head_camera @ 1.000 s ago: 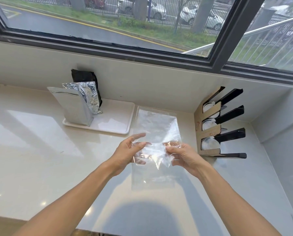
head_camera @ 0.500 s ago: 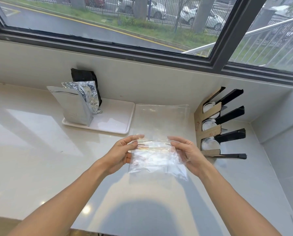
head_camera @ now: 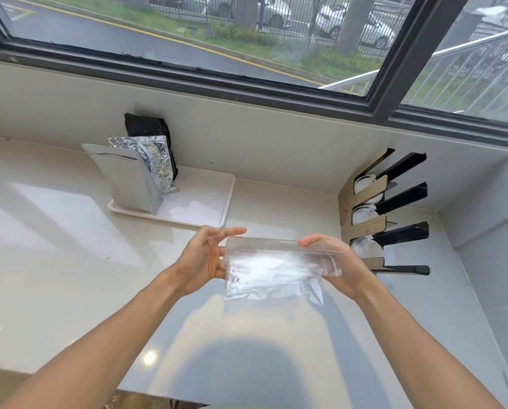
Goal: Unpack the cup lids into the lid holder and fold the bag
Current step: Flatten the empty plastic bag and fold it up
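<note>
A clear plastic bag (head_camera: 272,268), folded over on itself, hangs between my two hands above the pale counter. My left hand (head_camera: 202,256) pinches its left edge with the fingers spread. My right hand (head_camera: 340,262) grips its right edge, partly behind the film. The fold runs along the top; the loose ends hang down and look crumpled. To the right stands the brown and black lid holder (head_camera: 365,228) against the wall, with white cup lids (head_camera: 365,215) in its three slots.
A white tray (head_camera: 199,206) at the back holds a silver pouch (head_camera: 128,178), a crumpled foil bag (head_camera: 157,162) and a black bag (head_camera: 148,128). A low wall and window frame run behind the counter; a side wall closes the right corner.
The bag was stretched long, its far end lying flat on the counter; that end has come over towards me, and the bag is now doubled and shorter. Both hands have moved slightly apart.
</note>
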